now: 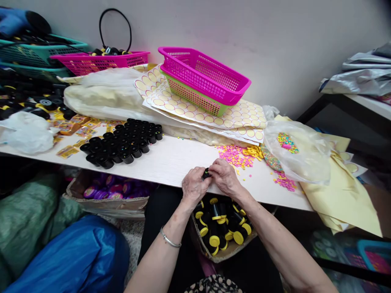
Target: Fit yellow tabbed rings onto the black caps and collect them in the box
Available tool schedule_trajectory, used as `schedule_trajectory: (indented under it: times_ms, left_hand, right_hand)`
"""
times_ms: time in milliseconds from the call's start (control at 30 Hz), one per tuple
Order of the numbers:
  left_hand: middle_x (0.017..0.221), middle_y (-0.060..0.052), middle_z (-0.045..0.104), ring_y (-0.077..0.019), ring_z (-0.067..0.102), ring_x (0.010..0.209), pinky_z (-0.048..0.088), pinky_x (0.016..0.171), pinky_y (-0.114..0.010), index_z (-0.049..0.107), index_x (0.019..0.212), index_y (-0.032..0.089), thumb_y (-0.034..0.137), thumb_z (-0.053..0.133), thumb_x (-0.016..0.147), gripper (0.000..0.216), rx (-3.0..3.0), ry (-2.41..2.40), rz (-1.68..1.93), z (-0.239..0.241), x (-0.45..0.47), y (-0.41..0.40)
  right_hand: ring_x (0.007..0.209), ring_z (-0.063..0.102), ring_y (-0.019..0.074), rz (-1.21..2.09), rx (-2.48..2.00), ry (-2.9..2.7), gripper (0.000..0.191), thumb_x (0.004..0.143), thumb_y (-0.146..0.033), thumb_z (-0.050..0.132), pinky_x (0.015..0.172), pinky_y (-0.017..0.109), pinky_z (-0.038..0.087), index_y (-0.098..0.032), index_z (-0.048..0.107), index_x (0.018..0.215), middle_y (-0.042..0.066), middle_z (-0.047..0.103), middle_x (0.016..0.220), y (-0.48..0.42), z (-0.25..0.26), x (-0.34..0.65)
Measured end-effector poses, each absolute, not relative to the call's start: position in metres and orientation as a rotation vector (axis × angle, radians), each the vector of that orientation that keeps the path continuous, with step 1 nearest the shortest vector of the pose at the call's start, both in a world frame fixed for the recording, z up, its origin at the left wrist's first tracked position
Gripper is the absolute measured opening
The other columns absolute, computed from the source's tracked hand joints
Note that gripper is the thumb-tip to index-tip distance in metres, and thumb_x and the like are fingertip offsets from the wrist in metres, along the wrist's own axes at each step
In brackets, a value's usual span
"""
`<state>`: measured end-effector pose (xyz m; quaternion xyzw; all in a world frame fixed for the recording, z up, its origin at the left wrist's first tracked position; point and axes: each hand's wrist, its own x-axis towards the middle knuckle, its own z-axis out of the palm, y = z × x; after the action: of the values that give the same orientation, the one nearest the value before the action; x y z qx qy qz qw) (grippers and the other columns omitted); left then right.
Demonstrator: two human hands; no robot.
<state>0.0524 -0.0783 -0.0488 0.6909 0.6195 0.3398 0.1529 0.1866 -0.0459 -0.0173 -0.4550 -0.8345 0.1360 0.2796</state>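
Observation:
Near the front edge of the table, my left hand (195, 185) is closed around a small black plastic cup (206, 173). The fingertips of my right hand (224, 175) are pinched together at the cup's top; what they hold there, if anything, is too small to make out. Beyond my right hand lies a spread of pink and yellow beads (236, 156), with a few yellow plastic rings (254, 152) beside it. Rows of black cups (122, 142) stand packed together to the left. Below my hands, a cardboard box (220, 257) holds black cylinders with yellow caps (214, 241).
Stacked pink and green baskets (207, 77) rest on sticker sheets (201, 116) at the back. A clear plastic bag (314, 154) with beads lies to the right. A box of purple items (106, 203) and a blue sack (82, 256) sit lower left.

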Motion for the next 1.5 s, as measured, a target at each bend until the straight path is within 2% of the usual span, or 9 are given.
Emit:
schedule_trajectory:
  times_ms: [200, 333, 400, 533, 600, 733, 867, 1133, 1500]
  left_hand:
    - [0.084, -0.001, 0.060, -0.0160, 0.053, 0.083, 0.038, 0.068, -0.026, 0.058, 0.083, 0.022, 0.028, 0.053, 0.076, 0.010, 2.013, 1.753, 0.993, -0.046, 0.052, -0.077]
    - [0.084, 0.000, 0.061, -0.0157, 0.054, 0.082, 0.038, 0.066, -0.025, 0.059, 0.084, 0.023, 0.029, 0.051, 0.078, 0.012, 1.976, 1.756, 0.991, -0.045, 0.051, -0.076]
    - [0.085, 0.000, 0.061, -0.0158, 0.054, 0.082, 0.038, 0.067, -0.025, 0.059, 0.085, 0.024, 0.029, 0.051, 0.078, 0.012, 1.981, 1.768, 1.007, -0.046, 0.051, -0.075]
    - [0.085, -0.001, 0.062, -0.0168, 0.055, 0.082, 0.039, 0.070, -0.026, 0.057, 0.085, 0.023, 0.035, 0.053, 0.078, 0.015, 2.039, 1.784, 1.034, -0.047, 0.052, -0.074]
    - [0.086, -0.001, 0.062, -0.0172, 0.055, 0.082, 0.039, 0.070, -0.027, 0.058, 0.085, 0.023, 0.040, 0.053, 0.078, 0.019, 2.046, 1.791, 1.041, -0.048, 0.052, -0.074]
    - [0.087, -0.001, 0.062, -0.0170, 0.055, 0.083, 0.040, 0.070, -0.026, 0.058, 0.086, 0.023, 0.043, 0.055, 0.077, 0.022, 2.021, 1.785, 1.054, -0.048, 0.052, -0.075]
    - [0.088, -0.001, 0.063, -0.0167, 0.055, 0.083, 0.041, 0.070, -0.026, 0.059, 0.088, 0.023, 0.043, 0.057, 0.076, 0.023, 1.994, 1.777, 1.055, -0.048, 0.052, -0.075]
    - [0.089, -0.001, 0.063, -0.0176, 0.056, 0.086, 0.042, 0.073, -0.027, 0.060, 0.089, 0.024, 0.042, 0.055, 0.078, 0.022, 1.993, 1.761, 1.072, -0.048, 0.052, -0.075]
    - [0.087, -0.001, 0.063, -0.0171, 0.056, 0.083, 0.041, 0.070, -0.026, 0.059, 0.088, 0.024, 0.043, 0.055, 0.078, 0.022, 2.028, 1.799, 1.072, -0.049, 0.053, -0.074]
  right_hand:
    - [0.075, 0.044, 0.0174, 0.156, -1.309, -2.464, 0.021, 0.079, -0.012, 0.046, 0.067, 0.028, 0.035, -0.019, 0.060, 0.065, 0.004, 0.053, 0.075, -0.045, -0.006, 0.178]
    - [0.076, 0.044, 0.0202, -0.010, -1.278, -2.610, 0.012, 0.074, -0.013, 0.051, 0.064, 0.031, 0.034, -0.017, 0.061, 0.070, 0.007, 0.055, 0.077, -0.048, 0.000, 0.169]
    - [0.076, 0.045, 0.0198, 0.054, -1.269, -2.568, 0.011, 0.074, -0.013, 0.052, 0.064, 0.030, 0.035, -0.017, 0.062, 0.070, 0.007, 0.056, 0.077, -0.048, -0.001, 0.170]
    - [0.072, 0.051, 0.0140, 0.478, -1.217, -2.256, 0.012, 0.077, -0.015, 0.051, 0.066, 0.025, 0.039, -0.018, 0.063, 0.074, 0.002, 0.057, 0.075, -0.031, -0.008, 0.197]
    - [0.072, 0.053, 0.0141, 0.475, -1.355, -2.016, 0.012, 0.077, -0.017, 0.051, 0.069, 0.025, 0.040, -0.018, 0.063, 0.077, 0.002, 0.059, 0.075, -0.014, -0.012, 0.224]
    - [0.086, 0.054, 0.0224, -0.015, -1.997, -1.550, 0.022, 0.077, -0.028, 0.050, 0.075, 0.032, 0.040, -0.013, 0.064, 0.085, 0.012, 0.060, 0.090, 0.022, -0.016, 0.283]
    - [0.087, 0.056, 0.0258, -0.038, -2.229, -1.538, 0.035, 0.074, -0.042, 0.052, 0.072, 0.033, 0.040, -0.012, 0.065, 0.088, 0.016, 0.061, 0.091, 0.043, -0.018, 0.314]
    - [0.074, 0.058, 0.0230, 0.038, -2.223, -1.678, 0.025, 0.069, -0.036, 0.051, 0.064, 0.029, 0.039, -0.016, 0.066, 0.071, 0.010, 0.063, 0.073, 0.046, -0.014, 0.320]
    - [0.067, 0.053, 0.0176, 0.019, -1.891, -1.627, 0.027, 0.068, -0.035, 0.051, 0.062, 0.027, 0.038, -0.017, 0.062, 0.084, 0.004, 0.061, 0.072, -0.028, -0.025, 0.339]
